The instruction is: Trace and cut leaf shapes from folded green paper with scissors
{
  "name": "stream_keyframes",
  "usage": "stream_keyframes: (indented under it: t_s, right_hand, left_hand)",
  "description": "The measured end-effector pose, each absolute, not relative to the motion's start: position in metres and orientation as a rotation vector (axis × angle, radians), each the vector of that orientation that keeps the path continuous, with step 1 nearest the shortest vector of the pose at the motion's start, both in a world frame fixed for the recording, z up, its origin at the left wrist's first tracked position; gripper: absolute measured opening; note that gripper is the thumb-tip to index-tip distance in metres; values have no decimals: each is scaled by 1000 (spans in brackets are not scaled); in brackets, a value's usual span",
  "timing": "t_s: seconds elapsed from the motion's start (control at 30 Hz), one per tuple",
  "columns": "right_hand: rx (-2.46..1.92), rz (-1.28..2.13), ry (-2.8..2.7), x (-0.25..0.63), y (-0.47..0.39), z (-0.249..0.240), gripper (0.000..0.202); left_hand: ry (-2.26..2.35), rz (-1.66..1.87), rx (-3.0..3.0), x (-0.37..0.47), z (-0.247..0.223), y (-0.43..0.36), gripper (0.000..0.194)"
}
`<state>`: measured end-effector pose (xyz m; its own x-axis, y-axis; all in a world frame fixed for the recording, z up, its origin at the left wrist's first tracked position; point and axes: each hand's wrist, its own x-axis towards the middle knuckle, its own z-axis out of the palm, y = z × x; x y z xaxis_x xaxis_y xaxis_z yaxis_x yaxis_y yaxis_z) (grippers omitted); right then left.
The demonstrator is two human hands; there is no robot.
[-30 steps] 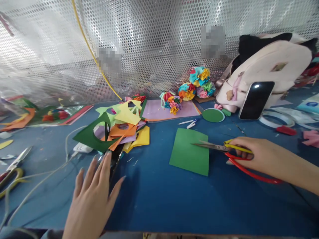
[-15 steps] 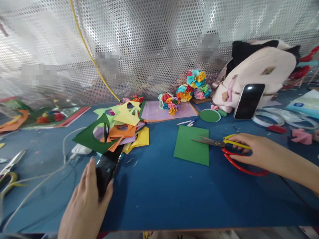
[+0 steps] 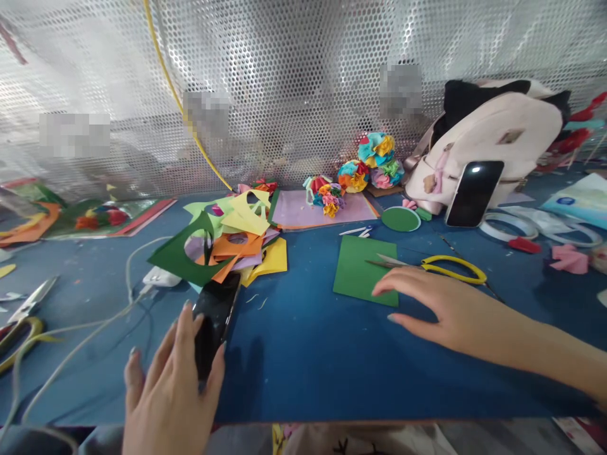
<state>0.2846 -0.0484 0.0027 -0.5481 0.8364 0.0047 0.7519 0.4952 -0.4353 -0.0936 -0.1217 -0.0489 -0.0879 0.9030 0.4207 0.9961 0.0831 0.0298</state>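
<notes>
My left hand point(image 3: 173, 385) is open with its fingers spread over a black phone point(image 3: 219, 321) that lies on the table; whether the fingertips touch it I cannot tell. The phone's upper end meets the pile of cut paper scraps point(image 3: 237, 246). My right hand point(image 3: 441, 309) is open and empty, its fingertips at the lower right corner of a green paper sheet point(image 3: 358, 268). Just beyond that hand lie the scissors point(image 3: 458, 266), blades over the sheet, a yellow handle loop showing and the other handle hidden by the hand.
Paper flower balls point(image 3: 353, 175) and a lilac sheet point(image 3: 294, 212) stand toward the perforated metal wall. A green circle point(image 3: 401, 218), a pale backpack point(image 3: 497, 139), a leaning phone point(image 3: 474, 193) and tape rolls point(image 3: 507, 226) sit at right. A cable point(image 3: 90, 325) and other scissors point(image 3: 26, 322) lie left.
My right hand has let go of the scissors and moved left to the green sheet's corner. The left hand's fingers have spread, and the black phone now lies flat.
</notes>
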Motion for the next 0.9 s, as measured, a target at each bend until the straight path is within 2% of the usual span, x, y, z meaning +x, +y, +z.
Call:
stream_keyframes:
  t_s: [0.3,0.43,0.53,0.63,0.7,0.8,0.9]
  right_hand:
    - [-1038,811,-2527,232,-47,15,23]
    - [-924,962,-2512,201,-40,6,30]
    - [-873,1111,-2386,162,-25,-12,53]
    - [-883,1131,-2295,109,-7,-31,88]
    - [-882,1046,-2284,72,0,-38,104]
    - [-975,1024,-2281,28,1,-37,117]
    - [-1117,1008,-2279,7,-2,-32,119]
  left_hand:
    - [-2017,-544,-1997,-104,-54,-122,72]
    - [-1770,-766,-2084,-93,-56,-126,60]
    - [-1394,-1200,-2232,-73,-51,-137,44]
    - [-1087,-1298,-2337,-50,-45,-144,43]
    - [-1062,-1321,-2387,-40,-44,-142,43]
    - [-1113,-1413,-2401,-33,-48,-132,41]
    - [-1191,-1444,-2415,-32,-53,-125,37]
